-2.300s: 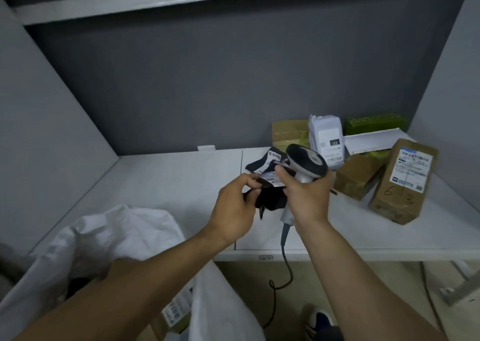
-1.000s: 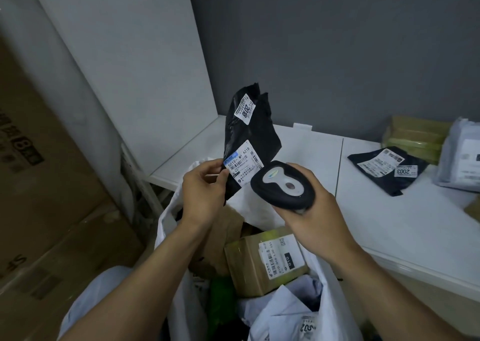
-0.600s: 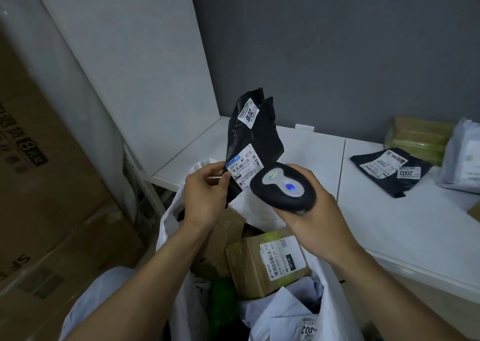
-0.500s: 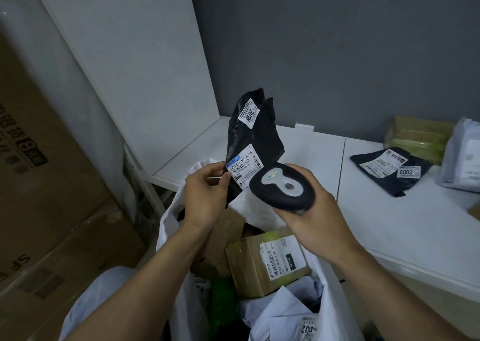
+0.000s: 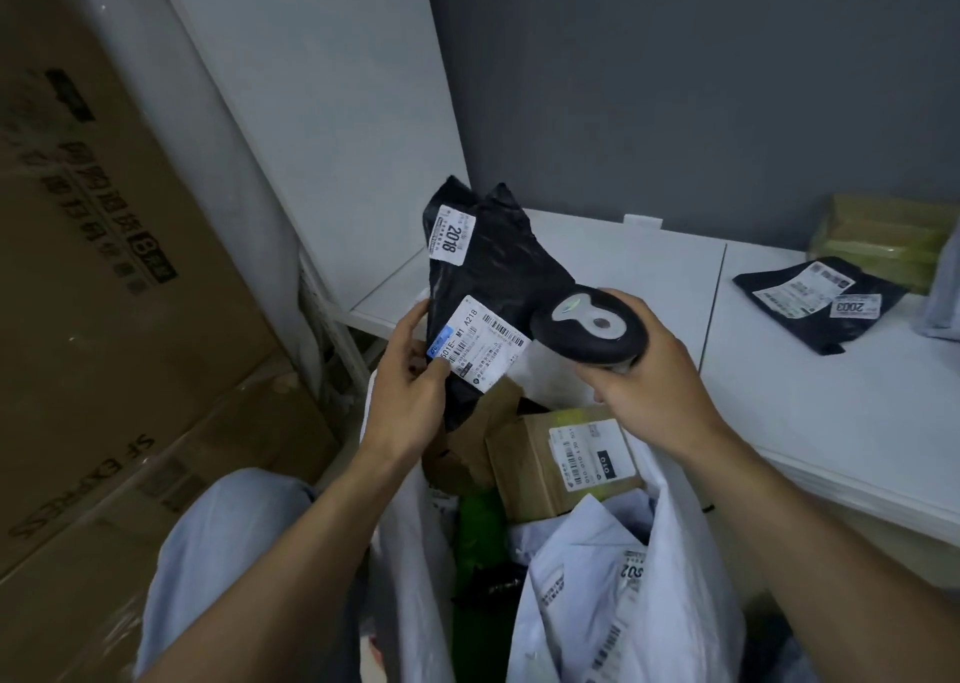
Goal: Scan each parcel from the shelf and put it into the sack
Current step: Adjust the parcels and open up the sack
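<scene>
Black plastic wraps the parcel point(image 5: 483, 277) held upright over the open white sack point(image 5: 410, 568). A person's left hand point(image 5: 410, 396) pinches the parcel's lower left edge, with the thumb on the blue corner of the shipping label point(image 5: 480, 342). A smaller sticker point(image 5: 452, 235) near the parcel's top reads 2018. The right hand point(image 5: 644, 386) is curled around a black handheld scanner point(image 5: 589, 326), whose rounded head sits just to the right of the shipping label and close against the parcel. Inside the sack lie a labelled cardboard box point(image 5: 545, 459), a green packet point(image 5: 478, 531) and pale plastic mailers point(image 5: 582, 568) with barcoded labels. To the right, the white shelf point(image 5: 831, 422) carries a second black parcel point(image 5: 815, 303), lying flat and marked 2003. Behind it, boxes bound in greenish tape point(image 5: 878, 235) stand against the grey back wall. Large brown cartons point(image 5: 104, 292) printed with dark lettering fill the left of the view, beside the shelf unit's white side panel point(image 5: 322, 84).
</scene>
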